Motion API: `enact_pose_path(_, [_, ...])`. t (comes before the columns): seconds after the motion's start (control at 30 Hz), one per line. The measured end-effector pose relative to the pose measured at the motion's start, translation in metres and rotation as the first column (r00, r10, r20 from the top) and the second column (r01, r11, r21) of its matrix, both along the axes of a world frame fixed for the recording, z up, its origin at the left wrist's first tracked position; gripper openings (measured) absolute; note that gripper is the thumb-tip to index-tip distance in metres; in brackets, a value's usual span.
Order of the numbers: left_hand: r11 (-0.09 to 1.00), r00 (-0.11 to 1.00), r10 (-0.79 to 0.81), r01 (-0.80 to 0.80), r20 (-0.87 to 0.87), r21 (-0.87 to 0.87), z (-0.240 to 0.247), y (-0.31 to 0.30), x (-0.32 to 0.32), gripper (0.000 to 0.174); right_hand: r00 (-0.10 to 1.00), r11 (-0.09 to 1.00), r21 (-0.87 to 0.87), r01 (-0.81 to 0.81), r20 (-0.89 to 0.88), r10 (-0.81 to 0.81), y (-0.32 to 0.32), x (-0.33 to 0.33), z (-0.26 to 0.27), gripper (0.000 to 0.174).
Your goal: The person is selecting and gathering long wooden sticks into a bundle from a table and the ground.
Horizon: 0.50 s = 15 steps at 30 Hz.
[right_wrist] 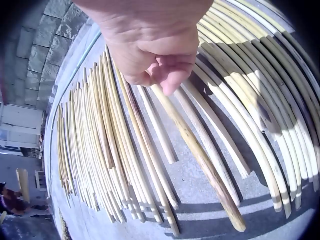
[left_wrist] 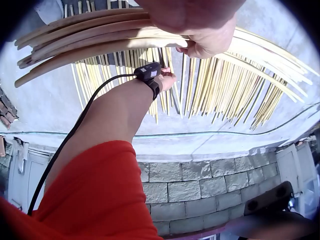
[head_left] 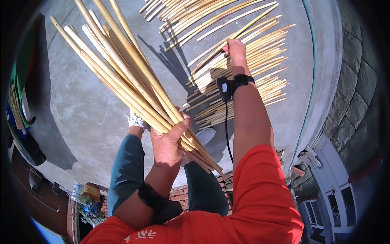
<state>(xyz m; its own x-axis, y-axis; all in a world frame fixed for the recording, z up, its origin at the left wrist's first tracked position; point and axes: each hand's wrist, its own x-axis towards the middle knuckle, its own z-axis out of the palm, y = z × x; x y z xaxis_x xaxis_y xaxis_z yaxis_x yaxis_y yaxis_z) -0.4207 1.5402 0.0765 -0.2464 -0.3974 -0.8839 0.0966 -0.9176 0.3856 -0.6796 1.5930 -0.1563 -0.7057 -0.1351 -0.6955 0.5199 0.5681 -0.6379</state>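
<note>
My left hand grips a thick bundle of long, pale peeled wooden sticks near its lower end, and the bundle fans out toward the upper left. In the left wrist view the same bundle crosses the top, partly hidden by the hand. Farther out over the ground, my right hand pinches one stick between thumb and fingers. This stick slants over the others in the right wrist view, its browner end toward the bottom. Rows of similar sticks lie beneath and beside the right hand.
A second group of sticks lies on the concrete at the top. A green hose runs along the right, before a stone-tiled strip. A black cable hangs from the right wrist camera. A white oval thing lies near the feet.
</note>
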Motion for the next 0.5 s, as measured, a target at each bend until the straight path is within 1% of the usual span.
enact_pose_path(0.03, [1.0, 1.0, -0.022, 0.022, -0.006, -0.022, 0.001, 0.001, 0.0, 0.035, 1.0, 1.0, 0.003, 0.007, -0.008, -0.007, 0.009, -0.001, 0.008, 0.011])
enact_pose_path(0.1, [0.998, 0.998, -0.038, 0.037, -0.045, -0.042, 0.004, 0.003, -0.002, 0.035, 0.993, 0.991, -0.066, -0.119, -0.003, 0.12, 0.026, -0.004, 0.027, 0.01])
enact_pose_path(0.13, [0.998, 0.998, -0.051, 0.049, -0.046, -0.043, 0.007, 0.002, -0.004, 0.034, 0.993, 0.991, -0.061, -0.118, -0.01, 0.117, 0.034, -0.005, 0.038, 0.01])
enact_pose_path(0.2, [0.99, 0.991, -0.12, 0.115, -0.055, -0.079, 0.011, 0.001, -0.005, 0.033, 0.98, 0.971, -0.147, -0.188, 0.037, 0.195, 0.051, -0.004, 0.062, 0.008])
enact_pose_path(0.23, [0.989, 0.988, -0.133, 0.127, -0.077, -0.073, 0.012, 0.001, -0.002, 0.033, 0.983, 0.972, -0.19, -0.138, 0.095, 0.158, 0.057, -0.001, 0.077, 0.014])
enact_pose_path(0.27, [0.988, 0.986, -0.141, 0.134, -0.088, -0.08, 0.013, 0.001, -0.001, 0.032, 0.98, 0.968, -0.222, -0.117, 0.132, 0.149, 0.064, 0.003, 0.094, 0.01])
enact_pose_path(0.33, [0.985, 0.981, -0.166, 0.16, -0.096, -0.064, 0.013, 0.003, 0.005, 0.032, 0.975, 0.946, -0.296, -0.131, 0.132, 0.177, 0.074, 0.012, 0.132, 0.012])
enact_pose_path(0.37, [0.985, 0.981, -0.168, 0.163, -0.096, -0.054, 0.015, 0.004, 0.007, 0.032, 0.974, 0.946, -0.296, -0.134, 0.137, 0.181, 0.078, 0.016, 0.151, 0.012])
enact_pose_path(0.43, [0.979, 0.973, -0.205, 0.202, -0.104, -0.039, 0.021, 0.004, 0.015, 0.032, 0.949, 0.929, -0.37, -0.019, 0.287, 0.134, 0.08, 0.033, 0.194, 0.022])
enact_pose_path(0.47, [0.971, 0.964, -0.239, 0.237, -0.114, -0.028, 0.024, 0.002, 0.018, 0.032, 0.948, 0.927, -0.375, -0.018, 0.288, 0.135, 0.083, 0.038, 0.205, 0.022])
enact_pose_path(0.5, [0.969, 0.961, -0.249, 0.248, -0.12, -0.023, 0.028, 0.0, 0.02, 0.032, 0.926, 0.913, -0.407, 0.017, 0.352, 0.139, 0.087, 0.044, 0.216, 0.024])
